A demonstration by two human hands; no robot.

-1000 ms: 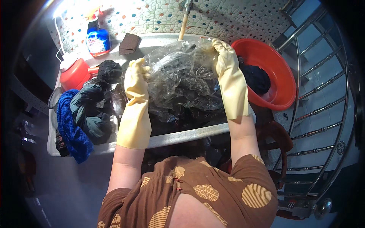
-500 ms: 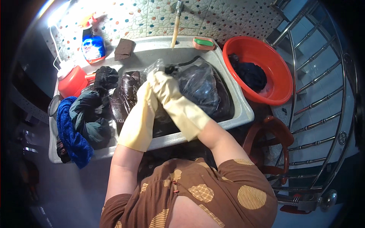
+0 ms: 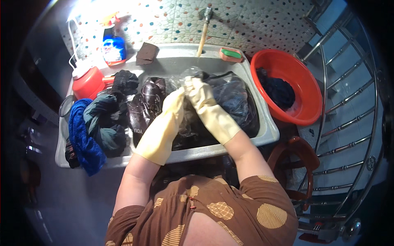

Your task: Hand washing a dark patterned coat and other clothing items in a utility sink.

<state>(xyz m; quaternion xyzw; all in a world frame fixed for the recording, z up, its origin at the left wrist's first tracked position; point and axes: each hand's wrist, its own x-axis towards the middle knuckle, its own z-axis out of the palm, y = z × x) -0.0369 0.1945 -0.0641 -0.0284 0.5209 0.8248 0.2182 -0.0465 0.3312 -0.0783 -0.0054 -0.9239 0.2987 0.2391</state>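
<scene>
Both my hands wear long cream rubber gloves and meet over the sink basin point(image 3: 262, 123). My left hand point(image 3: 175, 102) is closed on crumpled clear plastic, apparently a bag. Beside it, my right hand point(image 3: 198, 91) also grips the clear plastic bag point(image 3: 192, 72), which bunches up past the fingertips. The fingertips are partly hidden by the gloves' folds. Under and around the hands lies dark, shiny wet material with pale lettering point(image 3: 154, 92). To the right, a bluish see-through plastic piece point(image 3: 232, 100) lies in the basin.
Blue cloth point(image 3: 86, 137), grey-green cloth point(image 3: 107, 123) and a red dipper point(image 3: 88, 84) crowd the sink's left side. A spray bottle point(image 3: 113, 49), brown block point(image 3: 147, 53), tap hose point(image 3: 202, 39) and green soap point(image 3: 231, 53) line the back. A red tub point(image 3: 310, 98) holds dark cloth; a brown stool point(image 3: 305, 158) stands below.
The view has shifted, so the sink and its surroundings appear farther right. Both hands stay together on the clear plastic; the right hand is now slightly more upright.
</scene>
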